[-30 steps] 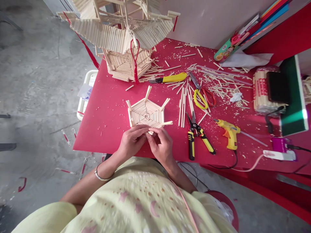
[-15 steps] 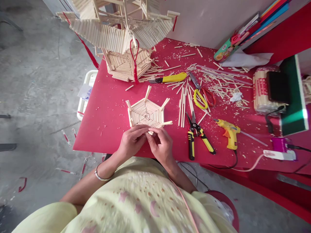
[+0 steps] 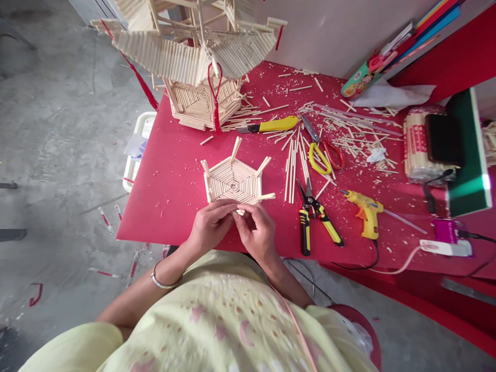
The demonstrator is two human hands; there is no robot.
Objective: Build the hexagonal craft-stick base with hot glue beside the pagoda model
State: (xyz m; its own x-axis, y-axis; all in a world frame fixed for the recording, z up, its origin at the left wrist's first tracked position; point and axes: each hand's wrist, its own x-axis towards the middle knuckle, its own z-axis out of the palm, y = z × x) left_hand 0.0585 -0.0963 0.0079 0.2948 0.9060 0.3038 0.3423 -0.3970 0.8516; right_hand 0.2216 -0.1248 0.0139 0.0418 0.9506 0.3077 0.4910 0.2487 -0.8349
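Note:
At the near edge of a hexagonal stick base [image 3: 242,178], my left hand [image 3: 212,225] and my right hand [image 3: 256,227] meet with fingertips pinched. Between them shows the pale end of a wooden stick post [image 3: 241,212]; the fingers cover the rest of it. The base is made of thin wooden sticks laid in rings, with paired-stick posts rising at its other corners. It lies flat on the red table [image 3: 155,201]. Whether the held post touches the base is hidden by my hands.
Behind stands a tall stick pagoda [image 3: 166,57] with red tassels. To the right lie a yellow utility knife [image 3: 277,124], scissors [image 3: 320,150], yellow-black cutters [image 3: 310,212], a yellow glue gun [image 3: 366,209], loose sticks [image 3: 292,170] and a bundle of wrapped sticks [image 3: 414,147].

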